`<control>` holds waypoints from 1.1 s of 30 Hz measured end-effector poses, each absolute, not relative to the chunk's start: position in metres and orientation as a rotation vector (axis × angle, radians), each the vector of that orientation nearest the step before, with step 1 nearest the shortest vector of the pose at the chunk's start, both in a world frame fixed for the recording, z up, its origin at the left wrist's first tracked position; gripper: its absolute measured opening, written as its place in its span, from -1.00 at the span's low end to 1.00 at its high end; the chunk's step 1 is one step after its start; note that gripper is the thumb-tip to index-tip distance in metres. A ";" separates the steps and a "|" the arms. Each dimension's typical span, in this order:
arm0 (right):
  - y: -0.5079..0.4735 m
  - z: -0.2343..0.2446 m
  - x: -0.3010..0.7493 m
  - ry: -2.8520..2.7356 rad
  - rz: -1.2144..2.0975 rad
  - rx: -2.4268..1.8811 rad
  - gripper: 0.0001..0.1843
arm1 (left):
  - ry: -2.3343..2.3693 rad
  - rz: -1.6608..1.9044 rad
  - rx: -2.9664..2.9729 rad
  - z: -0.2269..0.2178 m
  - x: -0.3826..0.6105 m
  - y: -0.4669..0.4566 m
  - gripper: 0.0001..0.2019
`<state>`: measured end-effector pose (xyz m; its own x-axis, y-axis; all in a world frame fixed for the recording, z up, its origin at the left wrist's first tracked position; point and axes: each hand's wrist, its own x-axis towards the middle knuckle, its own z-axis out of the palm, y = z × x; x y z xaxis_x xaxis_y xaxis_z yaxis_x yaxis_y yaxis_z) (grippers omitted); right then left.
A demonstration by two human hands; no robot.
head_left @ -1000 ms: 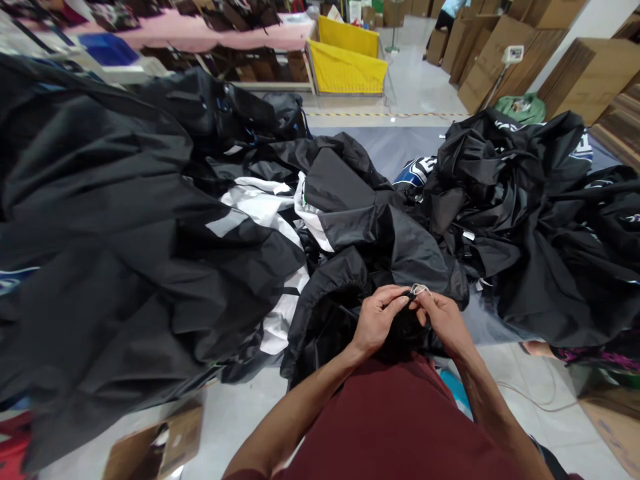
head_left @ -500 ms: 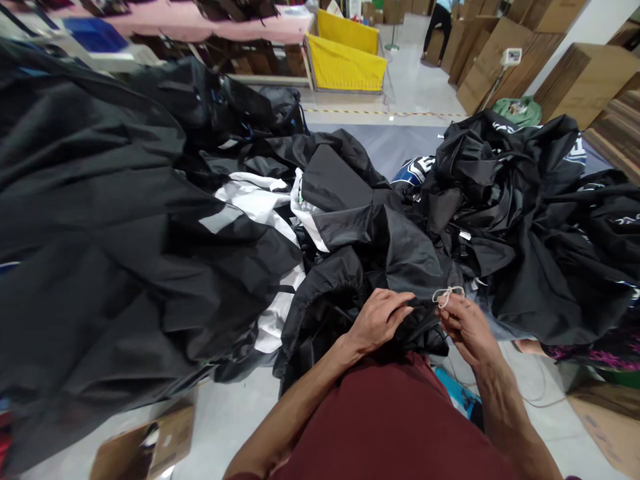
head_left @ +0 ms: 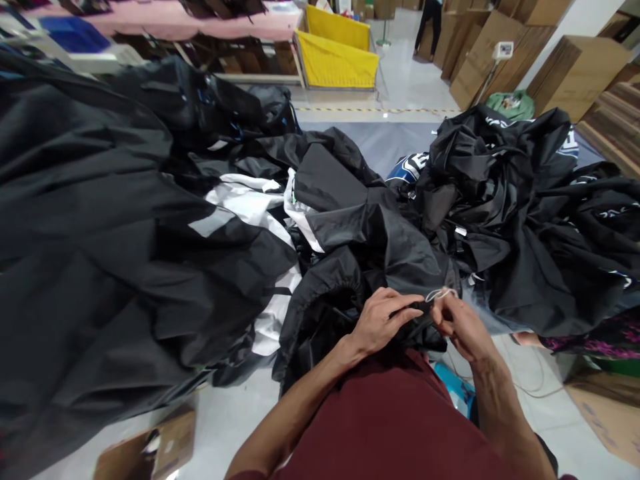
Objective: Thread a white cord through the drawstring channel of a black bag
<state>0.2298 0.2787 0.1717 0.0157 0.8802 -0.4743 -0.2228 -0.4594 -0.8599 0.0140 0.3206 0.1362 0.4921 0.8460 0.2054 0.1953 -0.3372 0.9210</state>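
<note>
A thin white cord, tied in a loop, sticks out from the fingertips of my right hand, which pinches it. My left hand is just to the left, its thumb and forefinger stretched toward the loop with a small gap between them. Those fingertips come very close to the loop; whether they touch it I cannot tell. Both hands are over the near edge of a heap of black fabric. Left of them lies a gathered black fabric opening, and beyond them a smooth black panel.
Large black fabric covers the left side, with white cloth beside it. More black fabric with white lettering is piled at right. Cardboard boxes, a yellow bin and a distant person are behind.
My right hand has moved left with the cord, closer to my left hand. My left fingers reach slightly farther right, beside the loop. The whole view has shifted a little.
</note>
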 end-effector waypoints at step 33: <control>0.285 0.174 0.223 -0.758 1.852 -1.271 -0.36 | 0.806 0.854 2.372 0.109 0.012 0.332 -0.64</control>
